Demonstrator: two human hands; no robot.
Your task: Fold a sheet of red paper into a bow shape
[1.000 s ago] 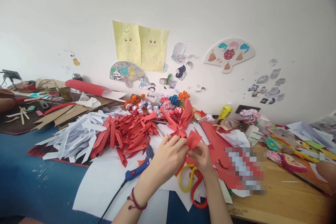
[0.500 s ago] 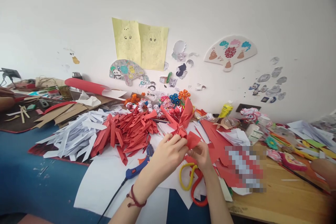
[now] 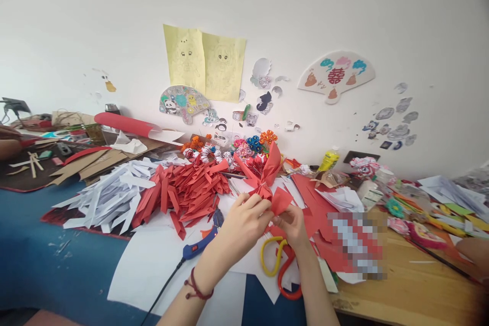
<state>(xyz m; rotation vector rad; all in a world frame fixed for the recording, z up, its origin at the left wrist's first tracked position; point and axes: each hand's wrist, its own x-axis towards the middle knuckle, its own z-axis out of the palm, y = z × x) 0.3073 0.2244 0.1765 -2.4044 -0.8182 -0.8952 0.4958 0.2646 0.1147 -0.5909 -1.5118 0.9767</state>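
Observation:
A red folded-paper flower (image 3: 272,163) with long pointed petals stands up in front of me. My left hand (image 3: 244,224) is closed around its base, with fingers curled. On the right, my right hand (image 3: 293,226) pinches a red paper piece (image 3: 281,201) at the flower's lower side; the fingertips of both hands nearly meet there. Scissors (image 3: 280,265) with one yellow and one red handle loop lie just below my hands, blades hidden. Left of my wrist rests a blue glue gun (image 3: 202,244), partly covered by my forearm.
Piles of white paper strips (image 3: 110,196) and red folded strips (image 3: 187,188) lie to the left. Red paper sheets (image 3: 311,204) are on the right. Small craft flowers (image 3: 252,145) and a yellow bottle (image 3: 329,159) stand near the wall. Parts of other people show at both edges.
Almost nothing differs. My fingers and the red paper piece have shifted very slightly; the hold is the same.

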